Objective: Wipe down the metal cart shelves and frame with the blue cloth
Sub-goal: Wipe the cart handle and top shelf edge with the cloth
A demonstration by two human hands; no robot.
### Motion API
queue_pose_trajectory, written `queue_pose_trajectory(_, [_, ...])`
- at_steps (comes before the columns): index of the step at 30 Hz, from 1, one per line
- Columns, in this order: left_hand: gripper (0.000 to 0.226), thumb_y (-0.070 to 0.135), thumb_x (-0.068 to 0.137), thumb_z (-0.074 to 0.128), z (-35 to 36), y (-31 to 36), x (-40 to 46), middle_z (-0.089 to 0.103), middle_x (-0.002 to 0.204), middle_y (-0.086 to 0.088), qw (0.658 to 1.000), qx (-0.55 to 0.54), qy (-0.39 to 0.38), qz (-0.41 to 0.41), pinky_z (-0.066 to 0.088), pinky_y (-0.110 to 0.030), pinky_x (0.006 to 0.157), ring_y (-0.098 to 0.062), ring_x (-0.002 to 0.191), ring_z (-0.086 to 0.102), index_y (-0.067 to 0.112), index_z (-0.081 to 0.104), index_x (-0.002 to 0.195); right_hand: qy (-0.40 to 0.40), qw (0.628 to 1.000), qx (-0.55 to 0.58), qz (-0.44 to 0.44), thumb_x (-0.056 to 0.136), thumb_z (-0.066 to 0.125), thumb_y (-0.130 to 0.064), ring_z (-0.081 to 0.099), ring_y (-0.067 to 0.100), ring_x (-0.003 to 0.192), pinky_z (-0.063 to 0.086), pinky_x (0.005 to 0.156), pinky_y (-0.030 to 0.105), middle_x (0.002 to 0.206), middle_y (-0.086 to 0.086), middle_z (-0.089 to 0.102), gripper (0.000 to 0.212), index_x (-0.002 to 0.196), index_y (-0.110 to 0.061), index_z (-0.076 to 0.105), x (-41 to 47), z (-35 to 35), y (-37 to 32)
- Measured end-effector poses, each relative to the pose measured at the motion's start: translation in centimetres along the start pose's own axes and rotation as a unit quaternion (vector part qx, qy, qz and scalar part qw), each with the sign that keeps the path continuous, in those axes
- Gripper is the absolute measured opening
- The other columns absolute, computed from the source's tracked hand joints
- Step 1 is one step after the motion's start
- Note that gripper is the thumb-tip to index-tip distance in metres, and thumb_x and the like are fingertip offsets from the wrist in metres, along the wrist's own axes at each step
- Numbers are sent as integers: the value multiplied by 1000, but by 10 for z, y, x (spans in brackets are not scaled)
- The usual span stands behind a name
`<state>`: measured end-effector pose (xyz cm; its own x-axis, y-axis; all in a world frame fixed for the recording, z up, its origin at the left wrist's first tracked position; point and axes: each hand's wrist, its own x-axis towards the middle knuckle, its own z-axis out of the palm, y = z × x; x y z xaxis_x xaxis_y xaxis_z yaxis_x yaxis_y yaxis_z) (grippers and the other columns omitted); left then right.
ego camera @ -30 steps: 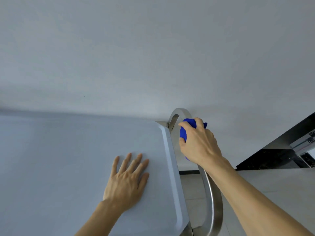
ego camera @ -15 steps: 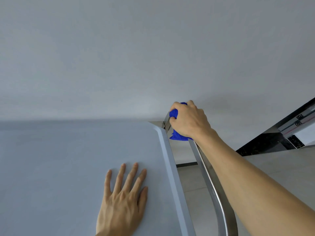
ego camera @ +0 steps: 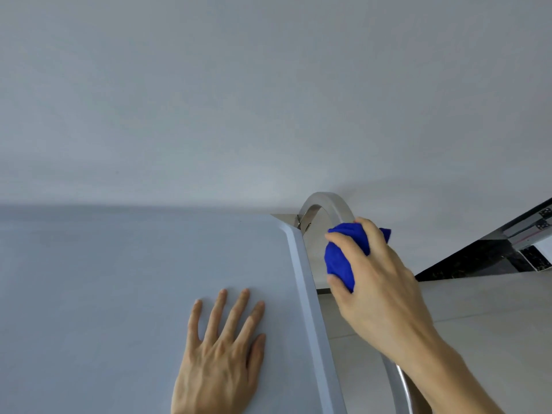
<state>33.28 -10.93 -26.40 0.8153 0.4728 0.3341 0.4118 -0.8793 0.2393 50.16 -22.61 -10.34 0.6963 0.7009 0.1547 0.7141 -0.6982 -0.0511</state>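
Observation:
The metal cart's flat top shelf (ego camera: 119, 294) fills the lower left, with a raised rim along its right edge. A curved metal handle bar (ego camera: 328, 203) arches up from the shelf's far right corner and runs down toward me on the right. My right hand (ego camera: 379, 291) is wrapped around this bar just below the bend, shut on the bunched blue cloth (ego camera: 340, 261), which is pressed against the bar. My left hand (ego camera: 222, 351) lies flat, palm down, fingers spread, on the top shelf near its right rim. The lower shelves are hidden.
A plain pale wall (ego camera: 268, 100) stands close behind the cart. To the right lie light floor tiles (ego camera: 493, 309) and a dark baseboard with a metal door track (ego camera: 507, 246).
My right hand with the cloth has slid from the top of the handle's bend back down along the bar toward me. The bend is now uncovered. My left hand stays flat on the shelf.

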Motion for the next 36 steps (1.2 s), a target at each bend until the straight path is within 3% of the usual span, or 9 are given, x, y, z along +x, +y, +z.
queue_pose_trajectory(6, [47, 45, 95, 41, -11, -1, 1, 50, 147, 3, 998, -10, -58, -9, 25, -57, 113, -28, 140, 41, 29, 58, 135, 61, 997, 35, -35, 87, 62, -10, 55, 34, 117, 56, 60, 40, 141, 5, 50, 42, 126, -24, 61, 8, 1, -4])
queue_pose_trajectory(12, [39, 35, 89, 53, -26, -2, 4, 56, 138, 14, 985, -155, -48, -54, 21, -47, 115, -17, 138, 43, 31, 62, 127, 115, 980, 17, -162, 87, 66, -10, 60, 30, 114, 53, 78, 36, 135, 4, 56, 40, 126, -22, 62, 17, 5, -17])
queue_pose_trajectory(17, [43, -1, 89, 53, -48, -19, 11, 62, 117, 11, 883, -432, 13, -182, 39, -19, 98, 1, 109, 56, 30, 58, 118, 46, 985, 110, -121, 96, 55, -31, 57, 30, 115, 52, 88, 43, 136, -1, 55, 34, 130, -30, 56, 27, 28, -60])
queue_pose_trajectory(19, [36, 3, 88, 48, -58, -35, 14, 62, 116, 8, 898, -408, 23, -165, 38, -12, 95, 3, 111, 55, 21, 63, 115, -90, 985, 137, -62, 99, 42, -49, 43, 28, 133, 41, 104, 48, 147, -6, 43, 42, 140, -39, 41, 22, 51, -76])
queue_pose_trajectory(21, [34, 6, 89, 49, -65, -56, 17, 61, 120, 7, 932, -337, 12, -133, 39, -19, 99, -4, 114, 55, 17, 65, 116, -180, 979, 88, -26, 96, 32, -63, 17, 29, 148, 25, 115, 55, 161, -6, 20, 56, 148, -45, 22, 6, 80, -84])
queue_pose_trajectory(23, [33, 10, 92, 56, -65, -83, 21, 58, 130, 3, 973, -208, -15, -93, 39, -36, 106, -18, 120, 54, 19, 63, 123, -165, 985, 36, -41, 93, 25, -70, 7, 32, 151, 18, 116, 59, 165, -4, 9, 63, 150, -46, 19, -11, 102, -89])
queue_pose_trajectory(27, [52, 47, 98, 31, -65, -128, 21, 38, 155, 2, 988, -26, -132, -71, 15, -53, 120, -23, 144, 33, 30, 44, 145, -91, 995, 32, -30, 92, 26, -71, 33, 38, 142, 23, 113, 64, 162, -1, 27, 62, 146, -45, 37, -21, 118, -93])
queue_pose_trajectory(30, [59, 54, 99, 17, -59, -136, 17, 27, 161, 4, 985, 4, -163, -61, 10, -53, 121, -18, 149, 22, 34, 30, 152, -57, 998, 19, -29, 88, 31, -77, 40, 37, 138, 25, 110, 62, 158, -1, 34, 62, 140, -45, 45, -9, 127, -93])
queue_pose_trajectory(36, [55, 48, 99, 27, -56, -134, 18, 36, 157, 1, 988, 7, -144, -49, 16, -57, 118, -21, 146, 30, 29, 39, 149, -38, 997, -3, 71, 86, 26, -77, 29, 36, 144, 20, 113, 63, 161, 1, 26, 66, 143, -45, 37, 71, 143, -97])
